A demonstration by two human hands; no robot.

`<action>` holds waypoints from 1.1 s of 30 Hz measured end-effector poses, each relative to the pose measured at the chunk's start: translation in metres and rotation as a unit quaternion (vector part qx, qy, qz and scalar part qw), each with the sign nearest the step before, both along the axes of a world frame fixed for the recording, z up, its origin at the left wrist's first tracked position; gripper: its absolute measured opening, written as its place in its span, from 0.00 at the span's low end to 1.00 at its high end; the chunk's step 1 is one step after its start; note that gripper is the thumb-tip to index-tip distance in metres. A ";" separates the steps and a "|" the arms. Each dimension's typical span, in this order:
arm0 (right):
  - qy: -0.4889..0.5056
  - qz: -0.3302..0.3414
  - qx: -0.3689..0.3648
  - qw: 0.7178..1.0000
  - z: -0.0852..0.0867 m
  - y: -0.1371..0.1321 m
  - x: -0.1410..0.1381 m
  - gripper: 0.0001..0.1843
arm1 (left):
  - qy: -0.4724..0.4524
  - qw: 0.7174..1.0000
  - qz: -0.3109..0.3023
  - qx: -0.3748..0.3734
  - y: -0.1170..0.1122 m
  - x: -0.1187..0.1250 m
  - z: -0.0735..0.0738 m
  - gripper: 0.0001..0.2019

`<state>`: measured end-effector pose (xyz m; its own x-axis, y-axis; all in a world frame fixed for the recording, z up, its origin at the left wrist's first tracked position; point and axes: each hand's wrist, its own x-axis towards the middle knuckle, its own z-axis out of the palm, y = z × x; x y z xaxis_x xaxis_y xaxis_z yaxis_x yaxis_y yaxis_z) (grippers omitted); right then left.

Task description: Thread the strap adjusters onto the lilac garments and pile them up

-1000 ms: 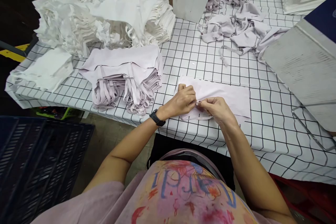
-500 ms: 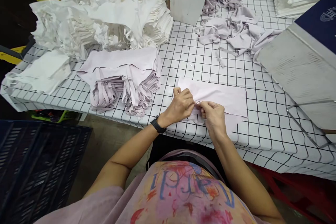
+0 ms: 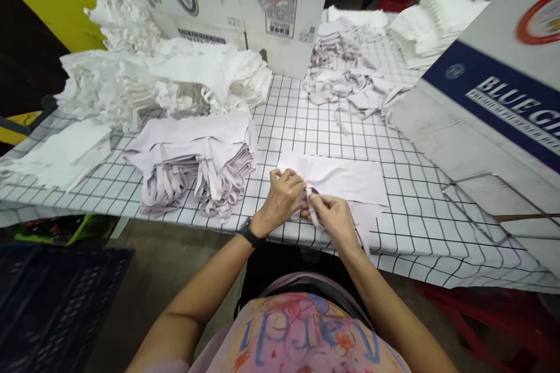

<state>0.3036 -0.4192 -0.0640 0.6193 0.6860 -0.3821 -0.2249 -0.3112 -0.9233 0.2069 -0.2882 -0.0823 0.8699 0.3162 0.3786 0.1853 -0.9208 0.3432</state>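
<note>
Newly exposed, apparently readied, a narrow lilac fabric strap (image 3: 313, 210) is clamped by the right hand's (image 3: 336, 217) fingertips; near the checked white worktop's (image 3: 282, 128) front edge, a flat lilac cloth panel (image 3: 350, 178) is pinched by the left hand (image 3: 283, 193).

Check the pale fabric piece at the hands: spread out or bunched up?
Mostly spread out: the pale fabric piece lies broadly flat on the checked tablecloth, with creases near the left hand and right hand.

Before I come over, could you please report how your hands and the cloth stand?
Left hand pinching the pale cloth, right hand holding its strap. Cloth spread on table. Folded stack left, box right.
</note>
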 end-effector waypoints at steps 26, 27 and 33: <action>-0.529 0.029 -0.268 0.804 -0.064 -0.072 0.121 0.39 | 0.124 0.978 0.152 0.070 0.042 -0.029 -0.020 0.18; -0.531 0.016 -0.269 0.803 -0.067 -0.072 0.122 0.39 | 0.116 0.976 0.167 0.077 0.040 -0.027 -0.020 0.17; -0.525 -0.076 -0.153 0.834 -0.090 -0.076 0.146 0.38 | 0.068 0.976 0.191 0.080 0.037 -0.020 -0.009 0.14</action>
